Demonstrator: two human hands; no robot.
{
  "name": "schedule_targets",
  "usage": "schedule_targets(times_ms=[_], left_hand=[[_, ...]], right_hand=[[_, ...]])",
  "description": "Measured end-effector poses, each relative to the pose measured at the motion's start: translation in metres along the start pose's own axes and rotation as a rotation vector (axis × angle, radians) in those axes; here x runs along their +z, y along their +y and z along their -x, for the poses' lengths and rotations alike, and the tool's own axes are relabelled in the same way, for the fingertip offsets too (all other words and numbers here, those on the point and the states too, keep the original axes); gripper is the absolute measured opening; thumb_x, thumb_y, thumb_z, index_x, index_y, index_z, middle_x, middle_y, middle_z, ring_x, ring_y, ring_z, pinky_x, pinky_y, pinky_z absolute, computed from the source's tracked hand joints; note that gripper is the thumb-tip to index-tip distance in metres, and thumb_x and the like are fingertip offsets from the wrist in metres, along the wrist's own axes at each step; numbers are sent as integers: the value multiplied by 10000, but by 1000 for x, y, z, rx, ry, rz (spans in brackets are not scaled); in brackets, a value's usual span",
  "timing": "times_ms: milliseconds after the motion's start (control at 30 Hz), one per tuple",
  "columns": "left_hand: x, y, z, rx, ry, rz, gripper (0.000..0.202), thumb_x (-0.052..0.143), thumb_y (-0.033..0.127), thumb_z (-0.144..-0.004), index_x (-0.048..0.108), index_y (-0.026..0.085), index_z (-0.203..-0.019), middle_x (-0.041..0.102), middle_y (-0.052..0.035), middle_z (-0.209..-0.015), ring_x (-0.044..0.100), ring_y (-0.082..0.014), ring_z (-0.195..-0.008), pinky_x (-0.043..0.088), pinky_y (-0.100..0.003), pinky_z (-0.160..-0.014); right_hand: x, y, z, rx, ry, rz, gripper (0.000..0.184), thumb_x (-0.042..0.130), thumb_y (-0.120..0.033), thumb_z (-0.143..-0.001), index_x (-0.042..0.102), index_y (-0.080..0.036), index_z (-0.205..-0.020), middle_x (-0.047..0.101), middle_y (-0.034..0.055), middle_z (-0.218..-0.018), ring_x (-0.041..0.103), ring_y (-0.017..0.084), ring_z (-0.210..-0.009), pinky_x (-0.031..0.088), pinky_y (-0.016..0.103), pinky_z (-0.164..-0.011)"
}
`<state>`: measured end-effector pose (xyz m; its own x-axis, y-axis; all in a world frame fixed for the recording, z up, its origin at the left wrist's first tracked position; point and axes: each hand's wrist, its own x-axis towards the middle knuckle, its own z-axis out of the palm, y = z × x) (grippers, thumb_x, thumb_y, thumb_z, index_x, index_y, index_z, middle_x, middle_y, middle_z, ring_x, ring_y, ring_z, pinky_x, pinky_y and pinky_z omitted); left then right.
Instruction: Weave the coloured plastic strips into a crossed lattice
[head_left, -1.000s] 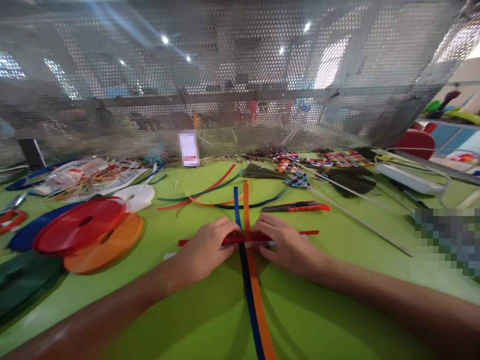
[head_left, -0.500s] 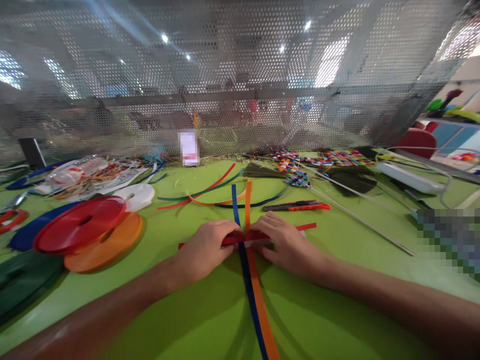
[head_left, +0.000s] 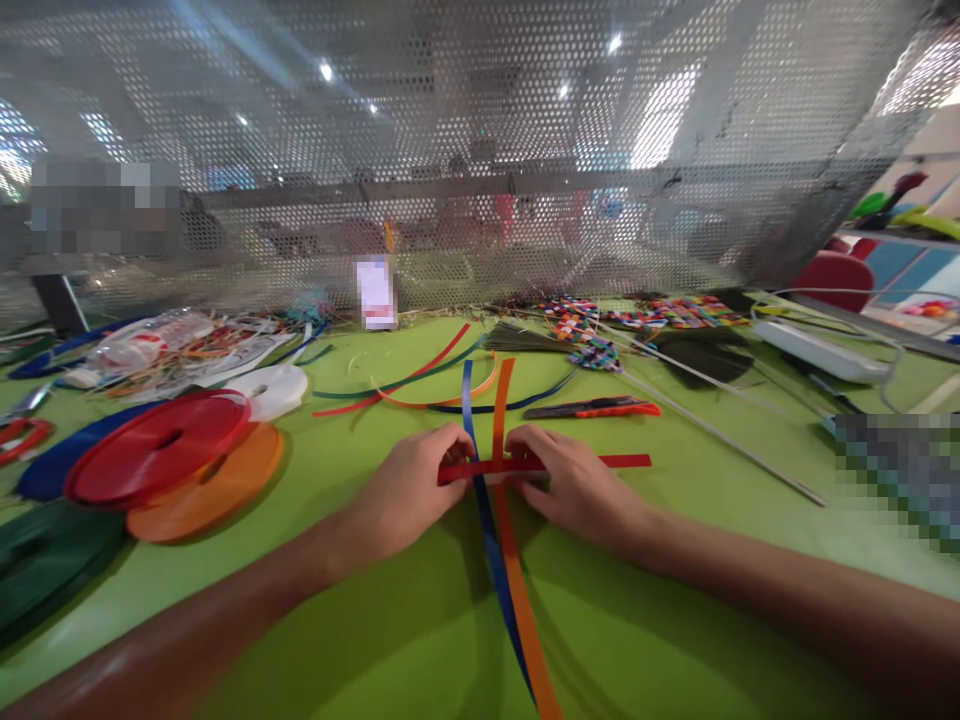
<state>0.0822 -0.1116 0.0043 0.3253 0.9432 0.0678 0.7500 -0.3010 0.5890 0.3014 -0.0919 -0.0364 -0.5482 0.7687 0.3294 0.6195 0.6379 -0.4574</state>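
Observation:
My left hand (head_left: 409,490) and my right hand (head_left: 574,485) meet at the middle of the green table (head_left: 675,500). Both pinch a red strip (head_left: 592,462) that lies crosswise over a blue strip (head_left: 466,400) and an orange strip (head_left: 501,400). The blue and orange strips run side by side from the table's near edge away from me. The red strip's right end sticks out past my right hand. Its left end stops under my left fingers.
Flat rolls of strip lie at the left: red (head_left: 157,445), orange (head_left: 217,495), white (head_left: 270,385), blue, dark green (head_left: 45,560). Loose strips curve behind my hands. An orange-and-black utility knife (head_left: 592,408) lies right of them. Woven coloured pieces (head_left: 600,335), thin rods and a perforated metal screen (head_left: 480,150) stand farther back.
The red strip has shifted to the right and a little away from me, and my fingers have closed in on the crossing. The far ends of the blue and orange strips have swung slightly.

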Motion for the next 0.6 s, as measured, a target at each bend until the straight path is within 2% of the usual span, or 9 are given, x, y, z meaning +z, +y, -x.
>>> schedule_targets(times_ms=[133, 300, 400, 500, 600], left_hand=[[2, -6, -1, -12, 19, -26, 185, 658, 116, -819, 613, 201, -978, 710, -26, -931, 676, -218, -816, 519, -327, -729], [1, -4, 3, -88, -12, -68, 147, 633, 230, -850, 572, 200, -979, 699, -47, -949, 662, -232, -808, 506, -353, -723], [1, -2, 3, -164, -63, 20, 192, 642, 285, -831, 567, 188, -978, 703, -53, -922, 664, -232, -787, 505, -343, -699], [1, -6, 0, -132, -136, 180, 237, 646, 342, -826, 617, 175, -990, 720, -56, -935, 655, -218, -801, 498, -310, -688], [1, -9, -4, -88, -161, 232, 205, 544, 315, -874, 668, 169, -946, 719, -42, -889, 619, -186, -746, 458, -275, -644]], right_hand=[[0, 1, 0, -43, 36, 7, 336, 624, -88, -810, 602, -193, -1129, 720, 89, -1040, 684, 240, -918, 517, 351, -793], [-6, 0, -1, -105, 30, 2, 208, 616, -66, -844, 652, -176, -1017, 697, 69, -951, 670, 212, -838, 501, 311, -728], [-8, -1, -2, -103, 30, -22, 111, 610, -101, -889, 661, -171, -960, 674, 56, -901, 643, 186, -781, 478, 286, -681], [-10, -1, -2, -108, 34, -20, 88, 603, -135, -918, 670, -170, -963, 661, 57, -898, 623, 181, -778, 463, 284, -676], [-10, 0, -3, -115, 22, -34, 124, 596, -102, -905, 682, -167, -966, 654, 59, -898, 612, 180, -783, 458, 285, -688]])
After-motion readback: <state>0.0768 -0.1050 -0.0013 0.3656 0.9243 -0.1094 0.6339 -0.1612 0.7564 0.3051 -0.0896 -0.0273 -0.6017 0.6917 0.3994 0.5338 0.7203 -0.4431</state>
